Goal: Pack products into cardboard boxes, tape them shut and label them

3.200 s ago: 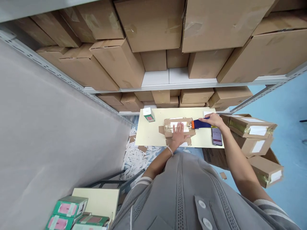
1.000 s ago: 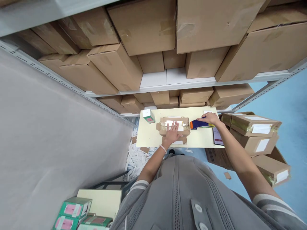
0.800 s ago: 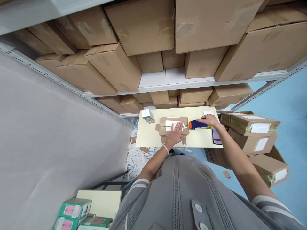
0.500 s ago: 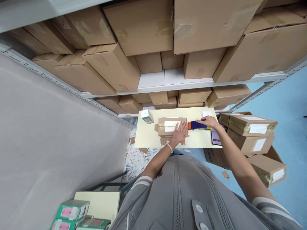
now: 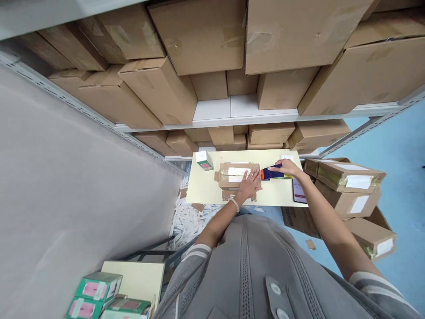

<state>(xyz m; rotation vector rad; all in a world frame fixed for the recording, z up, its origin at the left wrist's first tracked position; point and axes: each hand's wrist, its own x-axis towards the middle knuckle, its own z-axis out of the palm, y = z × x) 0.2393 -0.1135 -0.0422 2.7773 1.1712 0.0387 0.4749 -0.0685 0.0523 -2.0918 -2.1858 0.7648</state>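
Note:
A taped brown cardboard box (image 5: 229, 180) with a white label lies on the pale table (image 5: 202, 188). My left hand (image 5: 249, 185) rests flat on its right part, fingers extended. In my right hand (image 5: 286, 168) is a dark blue tool with an orange end, which looks like a tape dispenser (image 5: 271, 172). Its orange end meets the right end of the box, and yellow shows near the grip. Another small brown carton (image 5: 229, 195) lies at the table's near edge, partly behind my left hand and wrist.
A small white and green box (image 5: 204, 161) stands at the table's left. A phone (image 5: 299, 191) lies at the right, near stacked cartons (image 5: 352, 177). Shelves of cardboard boxes (image 5: 199, 40) rise ahead. Shredded paper (image 5: 187, 226) covers the floor at left; green boxes (image 5: 96, 288) sit lower left.
The view has shifted slightly. My right hand and the tape dispenser have tilted a little and edged left relative to the box. My left hand stays flat on the box.

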